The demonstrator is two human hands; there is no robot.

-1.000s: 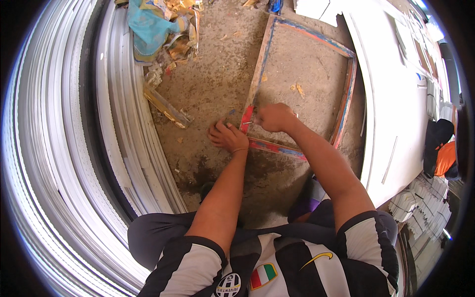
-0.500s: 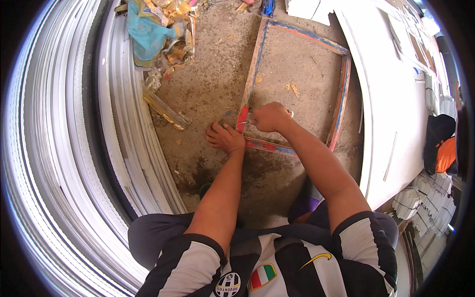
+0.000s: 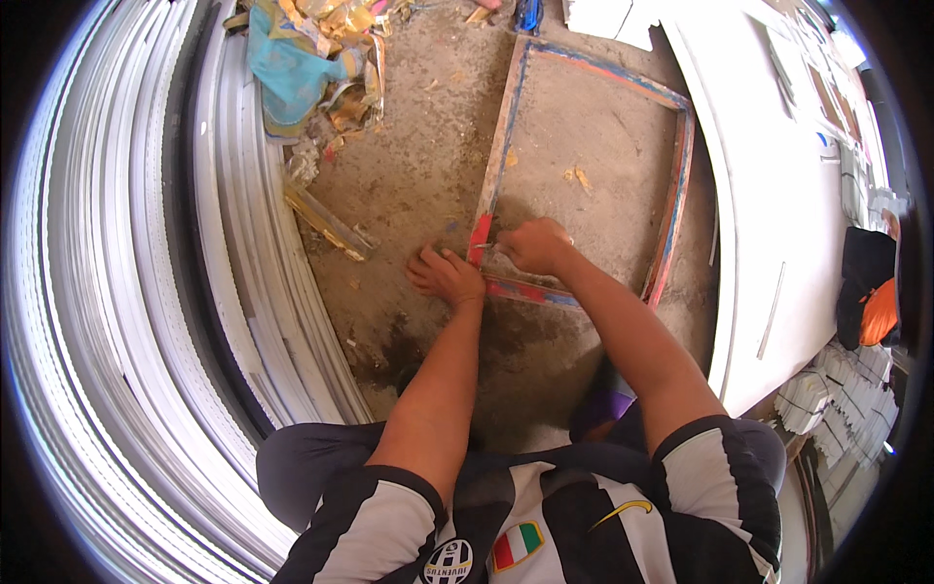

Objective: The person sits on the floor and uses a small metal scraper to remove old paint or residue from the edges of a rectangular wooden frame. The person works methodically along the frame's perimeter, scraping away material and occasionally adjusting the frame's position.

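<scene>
Little has been changed over the last second. The right hand (image 3: 535, 245) has been drawn slightly closer to the near left corner of the frame (image 3: 613, 72), and the whole view has been shifted a little by the head. The right hand is closed around a slim tool (image 3: 485, 245), most of which is hidden by the fingers; its exact kind cannot be told. Its bare end is held over the red patch (image 3: 480, 234) on the left bar, though whether the wood is touched cannot be made out.

The left hand (image 3: 448, 274) has been kept at the same corner, just outside the bar, with the fingers spread and nothing seen in its grasp. The frame seems to be steadied by it, but firm contact cannot be confirmed.

The frame is laid flat on the floor (image 3: 418, 165), ahead of the person, and its place beside the left hand has been kept. From this it may be judged that the work is confined to one small spot. A yellow flake (image 3: 578, 177) is lying inside the frame, a board (image 3: 759, 195) is set to its right, and strips (image 3: 107, 243) are stacked at far left.
</scene>
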